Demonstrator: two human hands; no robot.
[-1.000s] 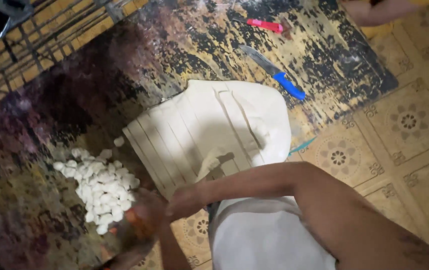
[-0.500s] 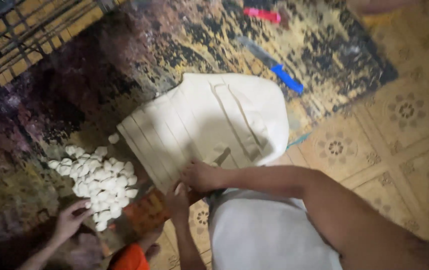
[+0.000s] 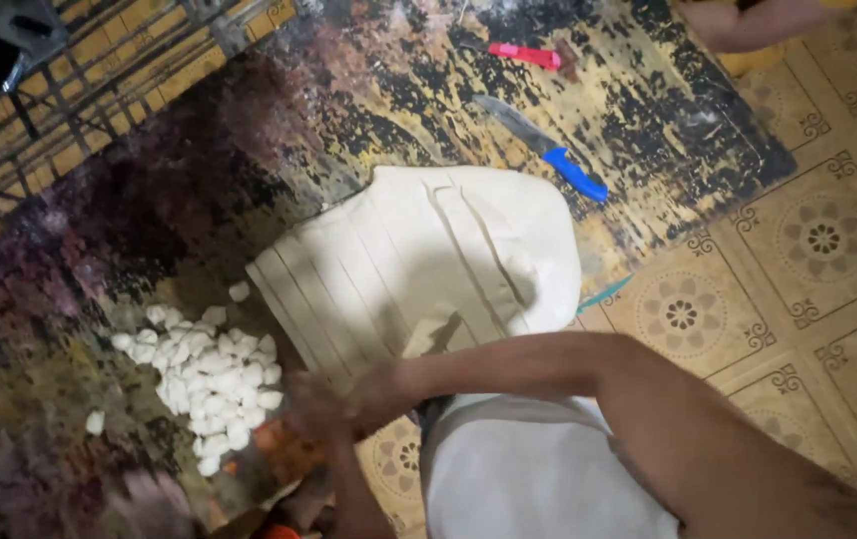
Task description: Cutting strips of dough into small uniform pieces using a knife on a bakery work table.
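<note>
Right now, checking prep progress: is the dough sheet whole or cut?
Cut: the dough sheet shows parallel strip lines; small pieces lie piled beside it.

A worn black-and-yellow mat (image 3: 648,110) covers the floor. Beside it lie tan floor tiles (image 3: 818,240) with brown flower patterns. A dark metal grate (image 3: 79,80) crosses the upper left corner. Dim, warm light.

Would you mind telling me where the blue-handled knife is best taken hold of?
Take the blue-handled knife by its blue handle, the end nearer the tiled floor, coming from above. It lies flat on the worn mat, apart from the dough sheet, blade pointing away.
</note>
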